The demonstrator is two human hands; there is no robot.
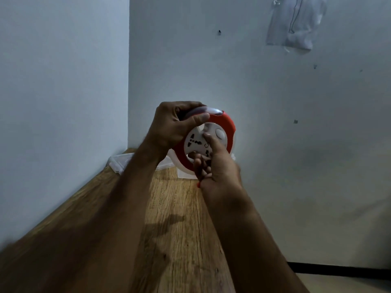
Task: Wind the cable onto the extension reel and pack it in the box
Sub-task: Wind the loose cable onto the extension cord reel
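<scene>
Red-rimmed extension reel is held up above the wooden table: the left hand grips its rim to steady it, while the right hand hooks fingers into the white socket hub, likely to turn it. Clear plastic box waits behind, lid beside it, near the corner walls.

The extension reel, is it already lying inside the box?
No, the left hand holds the extension reel up above the wooden table.
</scene>
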